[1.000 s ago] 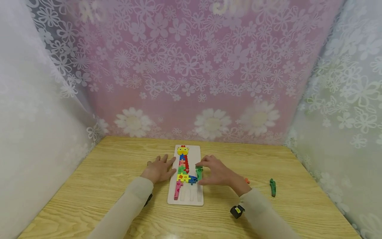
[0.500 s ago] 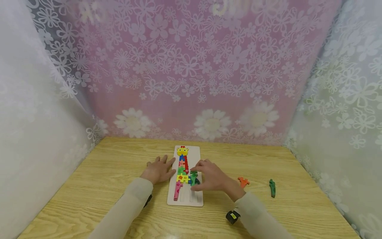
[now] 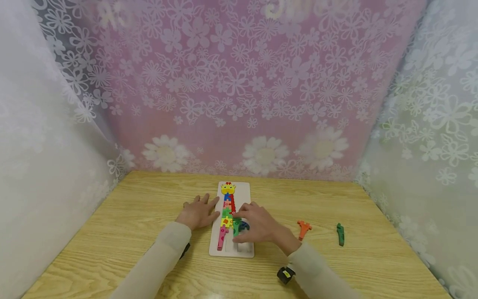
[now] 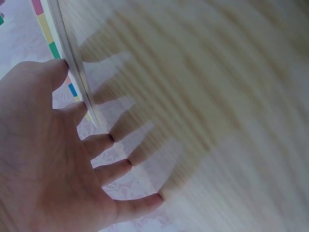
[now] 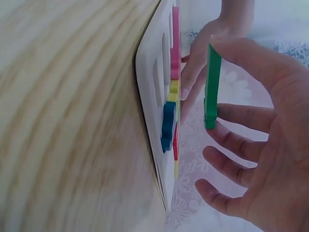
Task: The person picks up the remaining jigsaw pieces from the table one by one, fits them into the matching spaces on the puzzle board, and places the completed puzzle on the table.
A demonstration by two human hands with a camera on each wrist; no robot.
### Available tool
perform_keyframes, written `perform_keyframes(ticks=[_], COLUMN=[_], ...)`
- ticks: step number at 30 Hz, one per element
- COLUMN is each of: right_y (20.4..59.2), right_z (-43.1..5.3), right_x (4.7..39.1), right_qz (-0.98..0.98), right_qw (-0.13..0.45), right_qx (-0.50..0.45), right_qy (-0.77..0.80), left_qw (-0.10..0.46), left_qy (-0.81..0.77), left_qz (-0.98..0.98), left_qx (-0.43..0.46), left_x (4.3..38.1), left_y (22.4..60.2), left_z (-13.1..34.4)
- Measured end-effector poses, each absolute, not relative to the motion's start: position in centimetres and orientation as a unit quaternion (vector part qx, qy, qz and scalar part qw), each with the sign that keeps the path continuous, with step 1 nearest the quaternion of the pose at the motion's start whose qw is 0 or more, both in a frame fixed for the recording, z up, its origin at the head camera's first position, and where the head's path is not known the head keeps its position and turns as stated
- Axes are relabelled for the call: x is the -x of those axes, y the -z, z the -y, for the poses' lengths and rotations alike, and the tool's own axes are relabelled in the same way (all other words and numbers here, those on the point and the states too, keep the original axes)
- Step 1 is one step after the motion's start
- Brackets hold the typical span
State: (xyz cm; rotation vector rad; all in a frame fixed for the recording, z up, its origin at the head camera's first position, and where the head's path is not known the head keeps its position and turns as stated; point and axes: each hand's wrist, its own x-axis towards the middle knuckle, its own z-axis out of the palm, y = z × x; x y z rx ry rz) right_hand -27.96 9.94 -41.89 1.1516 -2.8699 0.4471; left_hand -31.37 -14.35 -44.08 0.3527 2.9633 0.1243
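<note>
A white giraffe puzzle board (image 3: 243,191) lies on the table with its yellow head piece (image 3: 228,189), colourful neck and body pieces, and a pink leg piece (image 3: 222,238) in place. My right hand (image 3: 258,226) pinches a green puzzle piece (image 5: 212,89) by its ends, between thumb and fingertips, over the board's lower half. In the right wrist view, a gap shows between this piece and the board. Beside it is a dark blue piece (image 5: 168,123), partly hidden by the hand in the head view. My left hand (image 3: 198,213) lies spread, thumb and index fingertip at the board's left edge.
On the table (image 3: 164,257) to the right lie an orange puzzle piece (image 3: 304,227) and another green piece (image 3: 340,234). Recessed leg slots show in the board's lower part. A pink floral curtain (image 3: 239,104) hangs behind the table, with pale curtains at both sides.
My right hand has moved left with the green piece, from the board's right edge to beside the yellow body pieces. The orange piece has come into fuller view. My left hand stays put.
</note>
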Motion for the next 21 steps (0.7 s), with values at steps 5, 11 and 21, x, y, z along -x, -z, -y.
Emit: perform_keyframes(ticks=[5,11,21], right_y=[42.0,42.0,42.6], right_z=[-9.6,-9.2,-8.7], right_x=[27.9,27.7,27.4], right_qz=[0.919,0.921,0.927], right_qw=[0.013,0.020,0.019], right_qx=[-0.369,-0.366,-0.353], right_qy=[-0.139,-0.128,-0.124], left_qw=[0.080,0.082,0.085], left_qy=[-0.039,-0.041,-0.047], left_qz=[-0.989,-0.989,-0.989], left_qx=[-0.117,-0.116,-0.116], left_x=[31.5,31.5,31.1], left_y=[44.0,43.9,43.7], left_z=[14.4,14.4,14.3])
